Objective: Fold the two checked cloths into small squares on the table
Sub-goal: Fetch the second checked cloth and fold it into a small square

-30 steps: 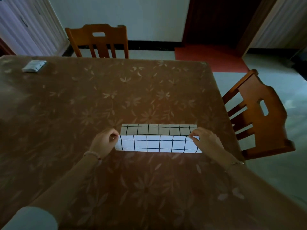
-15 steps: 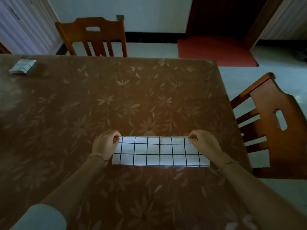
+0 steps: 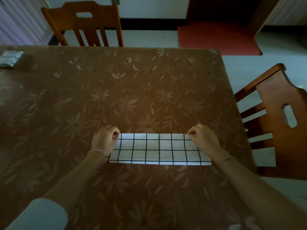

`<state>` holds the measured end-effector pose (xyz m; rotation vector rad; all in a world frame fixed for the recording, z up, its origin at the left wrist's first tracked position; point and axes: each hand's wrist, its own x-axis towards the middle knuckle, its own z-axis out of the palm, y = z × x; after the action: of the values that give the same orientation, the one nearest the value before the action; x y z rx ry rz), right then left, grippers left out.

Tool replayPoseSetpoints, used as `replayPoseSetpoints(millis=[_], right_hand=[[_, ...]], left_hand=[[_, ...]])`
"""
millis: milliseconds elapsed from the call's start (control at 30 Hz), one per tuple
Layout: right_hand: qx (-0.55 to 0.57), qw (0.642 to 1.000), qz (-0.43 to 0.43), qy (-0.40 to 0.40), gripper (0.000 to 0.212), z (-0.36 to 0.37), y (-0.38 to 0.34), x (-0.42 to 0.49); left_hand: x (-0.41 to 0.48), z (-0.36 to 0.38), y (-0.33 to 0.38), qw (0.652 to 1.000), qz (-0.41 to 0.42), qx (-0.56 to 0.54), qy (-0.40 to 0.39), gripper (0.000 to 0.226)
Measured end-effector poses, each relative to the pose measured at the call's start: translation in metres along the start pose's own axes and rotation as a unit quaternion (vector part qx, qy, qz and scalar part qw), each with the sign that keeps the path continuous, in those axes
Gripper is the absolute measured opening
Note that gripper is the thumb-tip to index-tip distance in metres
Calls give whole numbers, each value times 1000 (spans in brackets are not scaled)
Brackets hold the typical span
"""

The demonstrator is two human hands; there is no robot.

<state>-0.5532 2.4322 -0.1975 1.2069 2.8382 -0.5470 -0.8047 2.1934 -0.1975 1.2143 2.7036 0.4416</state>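
Two grips hold one checked cloth (image 3: 159, 150) by its far corners. The left grip (image 3: 104, 140) pinches the far left corner between thumb and curled fingers, and the right grip (image 3: 204, 140) pinches the far right corner the same way. Between them the cloth lies flat on the tabletop (image 3: 132, 88) as a long folded strip. Well beyond the left grip, a second cloth (image 3: 10, 58) sits folded small.

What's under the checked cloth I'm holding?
The checked cloth lies on the flowered tablecloth; left hand and right hand pinch its far corners. Anything beneath its layers is hidden.
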Motion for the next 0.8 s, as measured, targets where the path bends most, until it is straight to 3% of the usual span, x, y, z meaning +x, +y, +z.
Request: replayPoseSetpoints(millis=[167, 333, 467, 567, 700, 800], right_hand=[[-35, 999, -4, 35, 11, 5, 4, -2], [-54, 996, 8, 65, 26, 10, 7, -6], [1, 986, 1, 164, 24, 2, -9, -20], [62, 970, -54, 229, 20, 11, -38, -54], [60, 975, -98, 189, 31, 55, -70, -108], [16, 984, -102, 147, 45, 79, -78, -129]], left_hand=[[-1, 6, 4, 1000, -16, 18, 12, 6], [-8, 10, 6, 997, -27, 63, 20, 25], [-25, 5, 31, 994, 22, 74, 81, 29], [-55, 20, 62, 992, 98, 55, 56, 43], [-96, 58, 91, 982, 189, 20, 3, 59], [-112, 71, 100, 981, 188, 32, -33, 54]])
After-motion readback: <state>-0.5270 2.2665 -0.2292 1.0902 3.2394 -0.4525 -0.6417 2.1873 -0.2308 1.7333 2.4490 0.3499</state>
